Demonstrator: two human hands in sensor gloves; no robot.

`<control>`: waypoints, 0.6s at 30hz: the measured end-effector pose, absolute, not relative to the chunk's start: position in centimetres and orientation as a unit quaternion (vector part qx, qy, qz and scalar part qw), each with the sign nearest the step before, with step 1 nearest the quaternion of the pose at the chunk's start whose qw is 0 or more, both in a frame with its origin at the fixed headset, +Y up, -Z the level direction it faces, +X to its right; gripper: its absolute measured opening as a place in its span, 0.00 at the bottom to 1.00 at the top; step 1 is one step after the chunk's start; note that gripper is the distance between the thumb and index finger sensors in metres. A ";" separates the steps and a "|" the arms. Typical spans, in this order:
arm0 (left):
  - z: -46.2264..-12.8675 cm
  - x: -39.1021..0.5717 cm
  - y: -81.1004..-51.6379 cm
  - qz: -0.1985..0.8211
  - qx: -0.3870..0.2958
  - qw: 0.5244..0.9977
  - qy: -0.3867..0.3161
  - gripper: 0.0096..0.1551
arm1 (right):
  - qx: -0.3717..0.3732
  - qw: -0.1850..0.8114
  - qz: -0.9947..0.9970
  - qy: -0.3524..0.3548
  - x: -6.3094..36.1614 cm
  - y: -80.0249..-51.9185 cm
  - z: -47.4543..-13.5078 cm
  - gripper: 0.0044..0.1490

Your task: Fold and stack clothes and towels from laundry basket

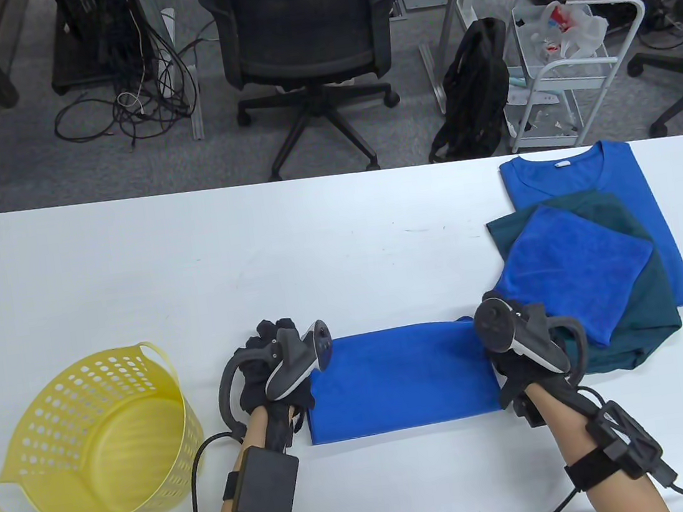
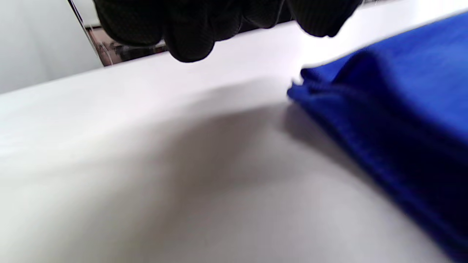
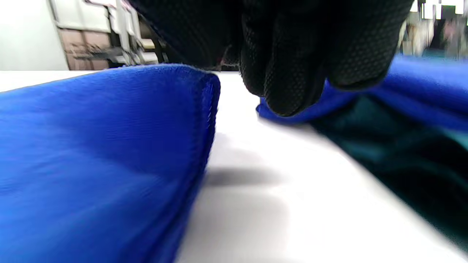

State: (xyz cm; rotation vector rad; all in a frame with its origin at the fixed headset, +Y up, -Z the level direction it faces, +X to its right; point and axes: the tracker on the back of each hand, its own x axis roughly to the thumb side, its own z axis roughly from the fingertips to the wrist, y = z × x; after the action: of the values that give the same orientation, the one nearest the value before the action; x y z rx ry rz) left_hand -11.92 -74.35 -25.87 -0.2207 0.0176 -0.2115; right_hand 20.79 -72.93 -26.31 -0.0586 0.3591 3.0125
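A folded blue towel (image 1: 399, 380) lies flat on the white table (image 1: 191, 257) near the front edge. My left hand (image 1: 272, 347) hovers at its left end, fingers loosely curled and holding nothing. In the left wrist view the fingers (image 2: 190, 33) hang above bare table beside the towel's corner (image 2: 395, 109). My right hand (image 1: 503, 316) is at the towel's right end, between it and a stack of folded laundry (image 1: 576, 269). In the right wrist view the curled fingers (image 3: 292, 62) hang over the gap between the towel (image 3: 102, 146) and the stack (image 3: 402, 128), gripping nothing.
A yellow laundry basket (image 1: 27, 492) stands at the front left with nothing visible in it. The stack at the right is a blue t-shirt (image 1: 621, 181), a teal garment (image 1: 644, 310) and a blue towel on top. An office chair (image 1: 306, 34) stands beyond the table.
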 end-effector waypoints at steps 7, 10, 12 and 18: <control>-20.1 -11.7 -72.0 -0.076 -0.052 0.994 -0.054 0.45 | -0.073 0.053 0.984 0.156 19.9 -74.4 -25.2 0.42; -18.3 -12.0 -71.9 -0.077 -0.038 0.994 -0.071 0.45 | -0.071 0.072 0.989 0.107 19.8 -73.8 -25.2 0.37; -17.4 -12.4 -72.1 -0.067 -0.032 0.994 -0.074 0.45 | -0.077 0.068 0.994 0.022 19.7 -72.4 -25.0 0.32; -17.0 -13.2 -73.3 -0.066 -0.039 0.994 -0.076 0.45 | -0.087 0.066 0.990 0.087 19.8 -71.0 -25.3 0.33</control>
State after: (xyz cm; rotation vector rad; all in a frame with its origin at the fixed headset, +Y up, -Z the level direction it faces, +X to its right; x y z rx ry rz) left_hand -13.21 -73.33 -16.96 -0.0778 -0.1515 -0.1313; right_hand 19.84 -70.96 -25.26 -0.2635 0.2637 2.9862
